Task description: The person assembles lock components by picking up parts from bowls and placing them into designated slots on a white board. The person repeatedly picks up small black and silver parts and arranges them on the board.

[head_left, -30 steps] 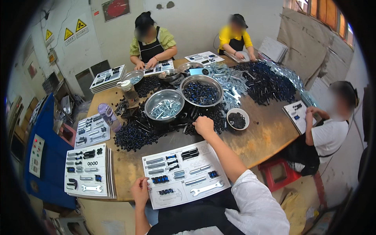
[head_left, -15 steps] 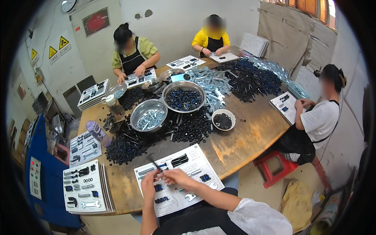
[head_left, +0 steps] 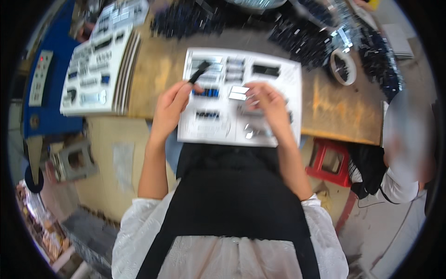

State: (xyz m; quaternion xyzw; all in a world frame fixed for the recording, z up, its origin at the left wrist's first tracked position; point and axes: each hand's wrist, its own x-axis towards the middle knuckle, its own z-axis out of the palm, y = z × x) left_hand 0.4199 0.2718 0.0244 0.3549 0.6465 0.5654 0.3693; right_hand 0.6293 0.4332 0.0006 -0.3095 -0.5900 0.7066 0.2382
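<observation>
A white printed card (head_left: 211, 132) carrying rows of fastener parts lies at the table's near edge, in front of my body. Over its left side, my left hand (head_left: 171, 104) is closed around a slim black part with a wider end (head_left: 200, 72), which points up and away to the right. My right hand (head_left: 269, 102) hovers over the card's middle with bent fingers, beside silver cylinder-like pieces (head_left: 239, 93). What its fingertips pinch is blurred. Blue-and-black bolts (head_left: 206, 92) and black rods (head_left: 266, 70) sit on the card, and a silver wrench (head_left: 253, 132) shows near its lower edge.
Stacked filled cards (head_left: 100, 74) stand on the table's left. Heaps of dark fasteners (head_left: 186, 21) spread along the far side, with a white bowl (head_left: 343, 67) at right. A red stool (head_left: 329, 162) and a blurred co-worker (head_left: 409, 144) are on the right.
The head view has tilted down and swung, so the card sits higher. My hands have drawn apart: the left keeps the black part, the right has moved to the card's middle.
</observation>
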